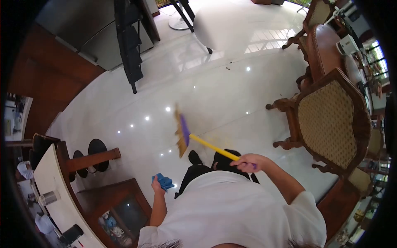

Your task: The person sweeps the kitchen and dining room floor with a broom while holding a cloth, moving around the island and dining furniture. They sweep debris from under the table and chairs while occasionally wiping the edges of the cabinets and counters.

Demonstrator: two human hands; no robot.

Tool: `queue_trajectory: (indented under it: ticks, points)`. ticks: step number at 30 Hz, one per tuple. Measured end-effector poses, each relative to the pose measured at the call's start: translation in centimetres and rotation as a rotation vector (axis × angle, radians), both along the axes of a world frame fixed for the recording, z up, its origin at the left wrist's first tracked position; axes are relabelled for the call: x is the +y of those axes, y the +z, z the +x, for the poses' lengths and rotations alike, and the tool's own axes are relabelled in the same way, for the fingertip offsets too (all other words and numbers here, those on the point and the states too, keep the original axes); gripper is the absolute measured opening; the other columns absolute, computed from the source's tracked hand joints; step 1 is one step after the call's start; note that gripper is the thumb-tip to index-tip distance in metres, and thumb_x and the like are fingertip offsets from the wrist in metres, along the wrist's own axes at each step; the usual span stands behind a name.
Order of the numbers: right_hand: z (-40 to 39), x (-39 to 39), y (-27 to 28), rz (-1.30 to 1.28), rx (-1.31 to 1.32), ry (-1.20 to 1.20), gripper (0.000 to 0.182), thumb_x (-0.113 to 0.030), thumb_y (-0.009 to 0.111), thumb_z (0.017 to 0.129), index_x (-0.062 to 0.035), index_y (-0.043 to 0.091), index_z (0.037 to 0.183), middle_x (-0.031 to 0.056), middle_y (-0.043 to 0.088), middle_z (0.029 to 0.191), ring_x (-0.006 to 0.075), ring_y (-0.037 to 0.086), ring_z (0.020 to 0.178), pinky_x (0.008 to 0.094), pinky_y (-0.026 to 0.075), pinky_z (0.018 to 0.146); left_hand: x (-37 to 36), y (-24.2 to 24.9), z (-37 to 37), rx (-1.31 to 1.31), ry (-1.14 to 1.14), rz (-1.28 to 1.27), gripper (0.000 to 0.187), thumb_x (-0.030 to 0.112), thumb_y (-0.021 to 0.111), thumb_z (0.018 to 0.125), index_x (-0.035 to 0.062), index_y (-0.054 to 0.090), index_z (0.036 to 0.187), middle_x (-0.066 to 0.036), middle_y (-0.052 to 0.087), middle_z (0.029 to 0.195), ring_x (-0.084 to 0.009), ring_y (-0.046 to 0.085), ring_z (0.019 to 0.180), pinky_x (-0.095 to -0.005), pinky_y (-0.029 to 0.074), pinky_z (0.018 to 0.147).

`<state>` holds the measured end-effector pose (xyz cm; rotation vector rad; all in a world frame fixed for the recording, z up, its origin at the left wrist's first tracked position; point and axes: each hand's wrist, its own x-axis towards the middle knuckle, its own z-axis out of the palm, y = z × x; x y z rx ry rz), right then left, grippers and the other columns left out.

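Observation:
My right hand (249, 163) is wrapped round the yellow handle of a broom (213, 147), close to its upper end. The broom's purple head and tan bristles rest at the glossy white tiled floor (157, 99), just ahead of my feet and to their left. My left hand (157, 185) is closed on a blue cloth (166, 182), held out beside my body. Part of that hand's fingers is hidden by the cloth. Some small dark bits (228, 66) lie on the floor farther ahead.
A carved wooden chair (326, 120) stands at the right, beside a brown leather-edged table (328, 49). Ahead on the left is a black folded ladder-like frame (130, 49) by a steel refrigerator (78, 25). A counter (62, 186) with round black stools (98, 151) is at the left.

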<state>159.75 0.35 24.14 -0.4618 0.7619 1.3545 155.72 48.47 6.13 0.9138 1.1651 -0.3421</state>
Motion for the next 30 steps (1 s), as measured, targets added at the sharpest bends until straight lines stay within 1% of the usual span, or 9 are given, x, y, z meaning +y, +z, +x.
queue_trajectory:
  ticks: [4,8,13,16,19,20,22,27,30]
  points:
    - [6.7,9.9,-7.4,0.173,-0.020,0.219,0.032,-0.017,0.048,0.082,-0.0146,0.035,0.053,-0.0067,0.026,0.043,0.0037,0.025,0.033,0.0180,0.017,0.027,1.7,4.3,2.2,-0.081,0.058,-0.052,0.034,0.029,0.040,0.085,0.0005,0.046,0.102,-0.017,0.055,0.093,-0.0344,0.058,0.079,-0.0486,0.050,0.065]
    - [12.4,20.2,-14.9,0.142,-0.156,0.421,0.024,-0.013,0.048,0.078,-0.0133,0.038,0.056,-0.0048,0.035,0.045,0.0044,0.030,0.034,0.0174,0.021,0.029,3.7,5.8,2.1,-0.054,0.091,0.155,0.038,0.031,0.041,0.085,0.0002,0.045,0.108,-0.017,0.054,0.100,-0.0334,0.057,0.082,-0.0467,0.050,0.067]
    - [20.6,19.1,-20.5,0.013,-0.150,0.228,0.020,-0.012,0.049,0.078,-0.0089,0.039,0.061,-0.0029,0.035,0.047,0.0048,0.030,0.036,0.0173,0.023,0.030,0.6,7.8,2.6,-0.002,0.156,0.211,0.038,0.030,0.042,0.085,0.0017,0.044,0.110,-0.016,0.054,0.102,-0.0324,0.057,0.084,-0.0456,0.049,0.069]
    - [24.6,7.0,-26.5,0.166,-0.049,-0.149,0.020,-0.012,0.050,0.079,-0.0093,0.038,0.063,-0.0050,0.029,0.047,0.0038,0.027,0.037,0.0179,0.022,0.031,-8.8,12.3,7.9,0.217,0.072,0.585,0.035,0.029,0.044,0.084,0.0032,0.046,0.107,-0.014,0.055,0.100,-0.0313,0.057,0.085,-0.0455,0.049,0.069]
    - [29.4,-12.8,-30.4,0.320,0.004,-0.201,0.020,-0.015,0.051,0.080,-0.0084,0.041,0.064,-0.0050,0.031,0.050,0.0023,0.029,0.040,0.0171,0.022,0.033,-12.1,9.7,9.8,0.270,0.112,0.518,0.031,0.031,0.046,0.083,0.0047,0.050,0.099,-0.011,0.056,0.096,-0.0285,0.056,0.087,-0.0442,0.049,0.070]
    - [30.8,-19.5,-29.9,0.058,-0.297,-0.050,0.020,-0.014,0.051,0.079,-0.0106,0.041,0.062,-0.0060,0.030,0.051,0.0019,0.028,0.039,0.0168,0.022,0.032,-12.8,8.6,10.7,0.295,0.111,0.519,0.031,0.031,0.046,0.083,0.0047,0.050,0.099,-0.011,0.056,0.096,-0.0285,0.056,0.087,-0.0442,0.049,0.070]
    - [36.1,-31.1,-23.7,-0.053,0.047,-0.139,0.018,-0.014,0.048,0.081,-0.0129,0.041,0.064,-0.0074,0.029,0.051,-0.0002,0.026,0.036,0.0148,0.019,0.029,-15.3,8.0,12.9,0.188,0.157,0.292,0.033,0.031,0.046,0.084,0.0038,0.050,0.101,-0.012,0.055,0.097,-0.0282,0.056,0.087,-0.0430,0.048,0.072]
    - [47.8,-48.0,-14.3,-0.573,-0.082,-0.055,0.019,-0.017,0.046,0.083,-0.0129,0.040,0.066,-0.0066,0.036,0.050,-0.0006,0.026,0.034,0.0134,0.019,0.026,-27.0,10.5,23.8,0.089,0.129,0.247,0.041,0.032,0.044,0.085,-0.0005,0.044,0.110,-0.014,0.052,0.106,-0.0292,0.055,0.091,-0.0427,0.047,0.076]
    - [54.5,-54.7,-16.2,-0.721,-0.118,0.049,0.017,-0.017,0.046,0.082,-0.0126,0.041,0.066,-0.0050,0.042,0.052,-0.0009,0.031,0.034,0.0135,0.020,0.025,-29.6,10.2,26.9,0.107,0.094,0.251,0.047,0.033,0.043,0.085,-0.0031,0.040,0.114,-0.016,0.049,0.110,-0.0302,0.054,0.094,-0.0429,0.046,0.078]
